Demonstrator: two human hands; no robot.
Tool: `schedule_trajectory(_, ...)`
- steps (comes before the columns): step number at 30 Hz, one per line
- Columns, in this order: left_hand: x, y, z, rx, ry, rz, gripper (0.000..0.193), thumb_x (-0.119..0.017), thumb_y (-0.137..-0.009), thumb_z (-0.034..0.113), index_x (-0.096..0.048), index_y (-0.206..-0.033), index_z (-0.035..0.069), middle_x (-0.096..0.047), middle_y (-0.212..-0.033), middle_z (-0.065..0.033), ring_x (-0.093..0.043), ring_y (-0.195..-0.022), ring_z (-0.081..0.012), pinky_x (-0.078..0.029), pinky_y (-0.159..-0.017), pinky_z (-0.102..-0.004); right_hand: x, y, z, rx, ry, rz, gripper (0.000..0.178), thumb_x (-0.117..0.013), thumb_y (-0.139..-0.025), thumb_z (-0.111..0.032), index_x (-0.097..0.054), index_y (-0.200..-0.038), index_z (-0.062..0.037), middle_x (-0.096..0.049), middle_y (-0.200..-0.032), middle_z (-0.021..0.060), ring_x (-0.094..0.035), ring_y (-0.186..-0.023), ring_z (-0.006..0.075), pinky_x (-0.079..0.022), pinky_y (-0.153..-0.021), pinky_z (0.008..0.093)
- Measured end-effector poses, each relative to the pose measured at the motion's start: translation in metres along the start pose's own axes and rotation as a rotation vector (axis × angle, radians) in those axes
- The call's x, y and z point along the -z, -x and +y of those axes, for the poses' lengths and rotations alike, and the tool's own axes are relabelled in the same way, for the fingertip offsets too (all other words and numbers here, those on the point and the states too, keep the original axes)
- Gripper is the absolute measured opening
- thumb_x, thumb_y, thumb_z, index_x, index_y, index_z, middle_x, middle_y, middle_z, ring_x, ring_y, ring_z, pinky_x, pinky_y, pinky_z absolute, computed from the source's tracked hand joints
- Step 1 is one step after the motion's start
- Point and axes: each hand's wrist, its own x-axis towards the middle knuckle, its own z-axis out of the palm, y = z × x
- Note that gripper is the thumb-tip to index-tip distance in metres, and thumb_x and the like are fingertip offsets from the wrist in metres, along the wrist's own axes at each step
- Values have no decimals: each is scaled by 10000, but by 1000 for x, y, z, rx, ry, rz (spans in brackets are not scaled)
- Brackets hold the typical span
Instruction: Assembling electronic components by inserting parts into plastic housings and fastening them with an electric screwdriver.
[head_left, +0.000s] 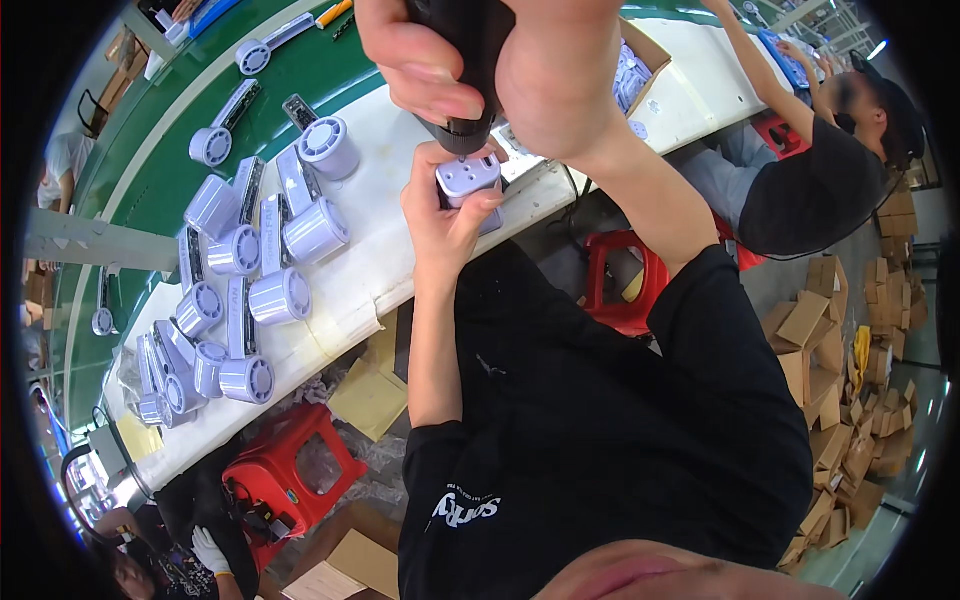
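Observation:
My left hand (pixel 438 215) is closed around a lavender plastic fan part (pixel 466 180), holding it with a flat face with small holes turned up. Directly above it, my right hand (pixel 550 85) grips a black electric screwdriver (pixel 465 50). The tool points down, with its nose right over the holed face; whether its bit touches a screw cannot be seen. To the left of my hands, several lavender handheld fans (pixel 317 230) lie on the white worktable (pixel 375 215), some overlapping, with dark open sections along their handles.
Beyond the table runs a green conveyor (pixel 160 150) carrying more fans. A carton (pixel 645 65) of small lavender parts stands right of my hands. Red stools (pixel 625 280) sit below the table edge. Another person (pixel 810 180) works at the right; cardboard boxes (pixel 810 350) are piled behind.

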Motion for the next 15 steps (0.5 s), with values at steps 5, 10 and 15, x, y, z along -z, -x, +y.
schedule_trajectory(5, -1, 2, -7, -20, 0, 20, 492, -749, -826, 397, -498, -1041, 33, -668, -923, -77, -593, -742, -120, -488, -675, -253, 18, 0, 1, -226, -319, -8, 436, -572, -917, -415, -568, -1117, -28, -592, -698, 102, -507, -451, 104, -391, -386, 231)
schedule_trajectory(10, 3, 3, -7, -53, -33, -17, 542, -748, -819, 430, -502, -1089, 30, -648, -991, -89, -596, -789, -129, -484, -702, -248, 47, 15, -20, -54, -356, -174, 658, -365, -897, -703, -484, -946, -58, -477, -549, 76, -380, -351, 141, -337, -337, 254)
schedule_trajectory(15, 4, 1, -7, -135, -113, -68, 392, -671, -905, 297, -497, -1132, 28, -641, -998, -126, -606, -816, -161, -491, -727, -268, 79, 47, -15, 61, -134, 111, 638, -431, -878, -712, -406, -887, -74, -407, -518, 51, -352, -348, 126, -328, -347, 243)
